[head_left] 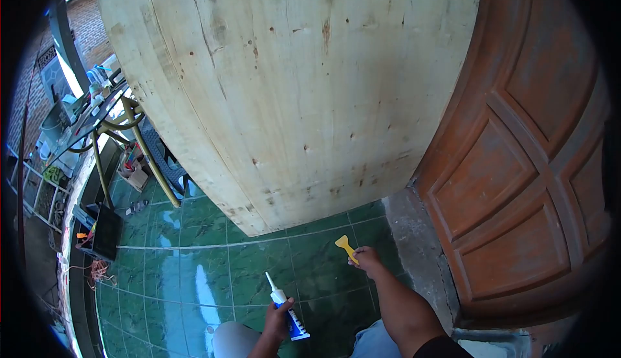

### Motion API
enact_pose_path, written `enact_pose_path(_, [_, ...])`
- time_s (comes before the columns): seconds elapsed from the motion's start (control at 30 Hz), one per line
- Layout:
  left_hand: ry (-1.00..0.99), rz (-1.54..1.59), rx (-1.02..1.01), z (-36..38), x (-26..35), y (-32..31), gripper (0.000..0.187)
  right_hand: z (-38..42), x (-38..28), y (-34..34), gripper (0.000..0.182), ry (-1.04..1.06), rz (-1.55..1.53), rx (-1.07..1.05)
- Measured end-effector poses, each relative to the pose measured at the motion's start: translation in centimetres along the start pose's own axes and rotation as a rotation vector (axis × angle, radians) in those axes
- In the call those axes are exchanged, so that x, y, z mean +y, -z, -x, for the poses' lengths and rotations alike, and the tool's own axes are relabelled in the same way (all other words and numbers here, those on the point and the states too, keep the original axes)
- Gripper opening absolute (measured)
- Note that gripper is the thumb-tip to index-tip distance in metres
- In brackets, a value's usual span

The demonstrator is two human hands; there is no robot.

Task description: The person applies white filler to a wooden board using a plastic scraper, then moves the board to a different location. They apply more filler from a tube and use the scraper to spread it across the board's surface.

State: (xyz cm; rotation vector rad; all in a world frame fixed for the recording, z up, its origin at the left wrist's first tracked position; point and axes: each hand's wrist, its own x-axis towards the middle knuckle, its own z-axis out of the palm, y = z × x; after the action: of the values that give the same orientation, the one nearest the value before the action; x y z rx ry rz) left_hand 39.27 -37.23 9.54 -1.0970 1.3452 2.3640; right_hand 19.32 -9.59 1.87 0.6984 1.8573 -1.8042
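My left hand (277,320) is closed around a blue and white tube (295,325) with a long white nozzle pointing up and away from me. In my right hand (367,260) is a small yellow plastic scraper (345,246), held by its handle with the flared blade facing forward. A large pale plywood sheet (304,99) with knots and dark stains stands upright in front of me, its lower edge at the floor. Neither hand touches the sheet; the scraper is nearest to its bottom edge.
Green tiles (213,274) cover the floor. To the right is a brown panelled wooden door (498,164). On the left stand a cluttered glass-topped table (90,115), a cardboard box (134,171), a black crate (103,232), sandals (137,207) and a coiled orange cord (99,271).
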Motion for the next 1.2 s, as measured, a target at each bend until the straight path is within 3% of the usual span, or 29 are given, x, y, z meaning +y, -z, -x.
enact_pose_path(0.23, [-0.015,-0.053,0.087,-0.5,0.8,-3.6,0.041,0.3,-3.3,-5.9,0.020,-0.110,-0.240,-0.387])
enact_pose_path(0.37, [-0.198,-0.138,0.120,-4.0,3.9,-9.7,0.042,-0.5,-5.5,-8.5,0.028,0.060,-0.254,-0.419])
enact_pose_path(0.4, [-0.267,-0.162,0.141,-4.9,5.0,-11.6,0.042,0.7,-6.6,-9.3,0.016,0.159,-0.325,-0.299])
enact_pose_path(0.5, [-0.369,-0.157,0.125,-7.3,8.2,-17.2,0.041,2.5,-9.9,-8.9,0.005,0.348,-0.300,-0.255])
enact_pose_path(0.53, [-0.426,-0.137,0.103,-8.1,8.8,-18.5,0.041,2.0,-10.3,-8.0,0.023,0.434,-0.171,-0.242])
enact_pose_path(0.63, [-0.520,-0.233,0.051,-9.0,10.6,-22.7,0.043,5.9,-14.2,-6.3,0.034,0.747,-0.050,-0.114])
enact_pose_path(0.7, [-0.594,-0.375,0.041,-6.1,12.6,-25.5,0.043,6.1,-15.4,-5.4,0.041,0.785,-0.036,-0.083])
enact_pose_path(0.77, [-0.593,-0.289,-0.019,-8.0,11.6,-26.5,0.049,5.5,-15.0,-3.9,0.039,0.821,-0.105,-0.050])
enact_pose_path(0.9, [-0.592,-0.250,-0.168,-8.0,10.9,-29.6,0.053,7.8,-15.1,-0.6,0.035,0.890,0.044,0.099])
enact_pose_path(0.93, [-0.495,-0.217,-0.200,-6.6,11.2,-30.5,0.054,9.6,-16.0,1.2,0.034,0.833,0.111,0.087])
enact_pose_path(1.03, [-0.555,-0.469,-0.422,-4.0,11.1,-32.8,0.055,8.7,-14.7,4.3,0.035,1.052,-0.152,0.129])
enact_pose_path(1.1, [-0.631,-0.452,-0.520,-2.4,9.3,-34.1,0.050,10.2,-14.2,6.0,0.038,1.065,-0.197,0.166])
enact_pose_path(1.2, [-0.579,-0.375,-0.675,-2.3,5.7,-34.7,0.051,11.4,-13.9,7.8,0.041,1.095,-0.099,0.271])
